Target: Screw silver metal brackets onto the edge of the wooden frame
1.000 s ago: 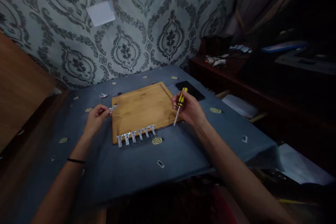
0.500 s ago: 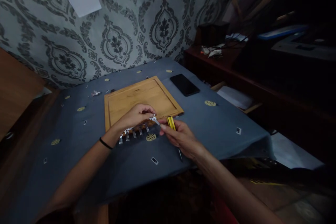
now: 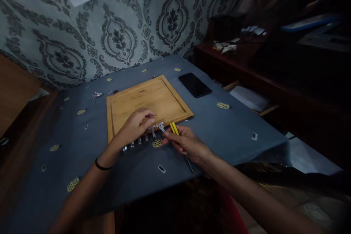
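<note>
My right hand [image 3: 189,143] pinches the arm of a silver metal hinge [image 3: 160,127] between thumb and finger. A screwdriver with a yellow handle [image 3: 173,128] is tucked in the same hand, its thin shaft [image 3: 189,163] pointing down toward me. My left hand [image 3: 137,125] hovers over the near edge of a framed wooden panel [image 3: 145,91], fingers curved and apart, with nothing visible between them. Several more metal hinges [image 3: 146,137] line that near edge, jutting toward me; my left hand partly hides the row.
A black phone [image 3: 194,85] lies right of the panel on the blue patterned tablecloth [image 3: 219,135]. Small metal pieces [image 3: 97,95] sit at the far left. A patterned wall stands behind. On the right is a dark red desk [image 3: 233,62] with an open drawer [image 3: 249,98].
My left hand has let go of the hinge and drawn back slightly left, its fingers opening. The hinge stays in my right hand. The camera view has shifted a little.
</note>
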The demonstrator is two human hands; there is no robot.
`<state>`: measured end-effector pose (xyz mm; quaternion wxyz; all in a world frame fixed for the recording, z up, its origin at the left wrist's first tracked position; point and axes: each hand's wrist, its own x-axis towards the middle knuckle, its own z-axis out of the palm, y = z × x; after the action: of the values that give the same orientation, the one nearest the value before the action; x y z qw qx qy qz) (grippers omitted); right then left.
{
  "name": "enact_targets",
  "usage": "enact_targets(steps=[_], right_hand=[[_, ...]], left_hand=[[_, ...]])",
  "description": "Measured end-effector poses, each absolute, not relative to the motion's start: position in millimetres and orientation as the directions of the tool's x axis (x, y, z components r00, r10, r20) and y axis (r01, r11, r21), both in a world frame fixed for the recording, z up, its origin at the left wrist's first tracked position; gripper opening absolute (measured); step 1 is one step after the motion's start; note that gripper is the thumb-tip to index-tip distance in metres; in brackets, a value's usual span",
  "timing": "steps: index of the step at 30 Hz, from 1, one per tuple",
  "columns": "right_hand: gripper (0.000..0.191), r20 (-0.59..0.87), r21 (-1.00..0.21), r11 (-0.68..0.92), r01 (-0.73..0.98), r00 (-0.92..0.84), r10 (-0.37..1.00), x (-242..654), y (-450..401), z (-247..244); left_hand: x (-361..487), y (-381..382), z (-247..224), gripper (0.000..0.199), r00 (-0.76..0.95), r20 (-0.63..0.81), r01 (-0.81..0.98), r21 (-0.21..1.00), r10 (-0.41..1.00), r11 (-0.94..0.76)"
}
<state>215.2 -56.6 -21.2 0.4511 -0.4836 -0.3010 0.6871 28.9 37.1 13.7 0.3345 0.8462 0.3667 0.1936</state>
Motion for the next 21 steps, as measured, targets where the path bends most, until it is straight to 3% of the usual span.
enact_targets(steps=[4,9,21], right_hand=[[0.034,-0.4,-0.852,-0.417,-0.317,-0.12,0.909,212,-52,-22],[0.035,-0.419,-0.85,-0.438,-0.292,-0.126,0.899,211,-49,-23],[0.024,-0.464,-0.842,-0.484,-0.238,-0.137,0.875,210,-44,-18]], left_hand=[[22,12,15,0.036,0.654,0.134,0.531,0.619,0.744,-0.578],[29,-4,8,0.047,0.663,0.196,0.616,0.406,0.723,-0.675],[32,-4,3,0.054,0.671,0.177,0.639,0.355,0.72,-0.682]])
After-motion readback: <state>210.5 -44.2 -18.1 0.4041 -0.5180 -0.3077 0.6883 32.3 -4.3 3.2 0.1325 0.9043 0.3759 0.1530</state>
